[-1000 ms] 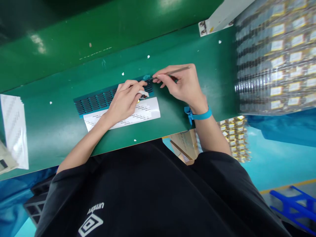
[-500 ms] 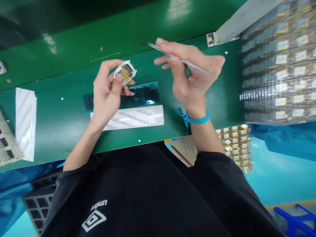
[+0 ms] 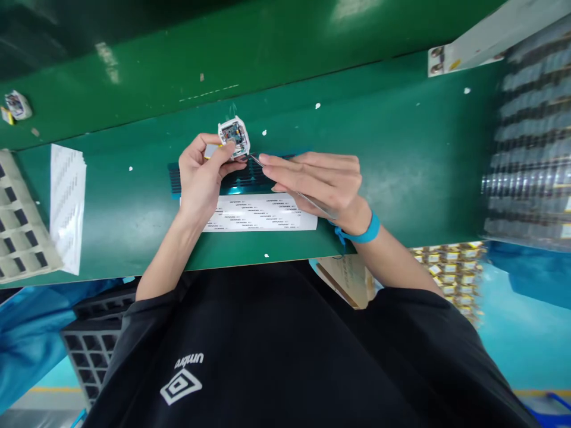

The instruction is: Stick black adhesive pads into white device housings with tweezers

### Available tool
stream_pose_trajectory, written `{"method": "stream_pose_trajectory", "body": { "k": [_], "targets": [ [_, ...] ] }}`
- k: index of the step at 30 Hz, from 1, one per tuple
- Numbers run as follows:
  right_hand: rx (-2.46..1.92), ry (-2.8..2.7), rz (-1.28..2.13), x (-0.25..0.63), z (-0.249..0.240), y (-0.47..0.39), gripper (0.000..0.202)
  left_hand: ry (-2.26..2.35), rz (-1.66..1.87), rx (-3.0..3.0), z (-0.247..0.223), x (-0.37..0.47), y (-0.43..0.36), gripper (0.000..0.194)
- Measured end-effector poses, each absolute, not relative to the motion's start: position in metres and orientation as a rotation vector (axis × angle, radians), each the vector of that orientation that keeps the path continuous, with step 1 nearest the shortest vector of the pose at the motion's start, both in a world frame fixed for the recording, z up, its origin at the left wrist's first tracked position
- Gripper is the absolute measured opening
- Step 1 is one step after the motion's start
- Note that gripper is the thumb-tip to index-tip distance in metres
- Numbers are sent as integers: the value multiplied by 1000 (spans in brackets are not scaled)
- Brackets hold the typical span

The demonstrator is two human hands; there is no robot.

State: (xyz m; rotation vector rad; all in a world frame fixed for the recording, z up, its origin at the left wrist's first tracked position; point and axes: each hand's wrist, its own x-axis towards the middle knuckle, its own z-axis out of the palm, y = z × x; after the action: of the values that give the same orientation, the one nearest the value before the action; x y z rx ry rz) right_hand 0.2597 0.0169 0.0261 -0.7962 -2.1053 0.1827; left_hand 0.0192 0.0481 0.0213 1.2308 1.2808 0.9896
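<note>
Two hands work close together above the green bench [image 3: 401,137], and we see neither of them idle. The left hand [image 3: 200,181] pinches a white housing [image 3: 245,135] between thumb and fingers, raised over the bench, with its circuit board [image 3: 231,131] facing up, presumably so the inside stays in sight and in reach. The right hand [image 3: 328,181] grips a thin metal tool [image 3: 307,202] low down, much like a pen, which we take to be for fine control; its tip points at the housing's lower corner. Beneath them lie a blue sheet of dark strips [image 3: 234,185] and, on the near side, a printed white sheet [image 3: 267,215], both probably set there for a short reach.

The left thumb covers part of the board, and a pale, yellow-edged piece [image 3: 211,151] is half tucked behind the fingers; we cannot tell whether it is joined to the housing. Nor can we tell whether the tip touches anything. Both hands hide stretches of the sheets, and the frame crops the pale tray [image 3: 24,229] at left.
</note>
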Motion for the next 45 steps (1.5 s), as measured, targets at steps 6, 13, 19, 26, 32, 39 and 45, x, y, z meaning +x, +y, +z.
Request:
{"method": "stream_pose_trajectory", "body": {
  "k": [6,13,19,26,32,39,45],
  "targets": [
    [-799,-2275,105,259,30,16,27,1332,1016,1222,29,22,42,29],
    [-801,-2260,355,261,26,14,34,1380,982,1286,30,30,37,39],
    [-831,-2297,330,262,26,13,33,1355,1031,1229,33,34,35,42],
    [-758,-2243,236,259,28,14,36,1405,1008,1217,29,34,33,40],
    [-825,-2122,291,252,22,13,38,1458,1047,1294,26,41,27,43],
    [-762,-2028,278,254,27,12,50,1423,1133,1250,35,45,26,32],
    [-905,-1984,489,254,24,11,33,1405,1123,1233,41,49,22,33]
  ]
}}
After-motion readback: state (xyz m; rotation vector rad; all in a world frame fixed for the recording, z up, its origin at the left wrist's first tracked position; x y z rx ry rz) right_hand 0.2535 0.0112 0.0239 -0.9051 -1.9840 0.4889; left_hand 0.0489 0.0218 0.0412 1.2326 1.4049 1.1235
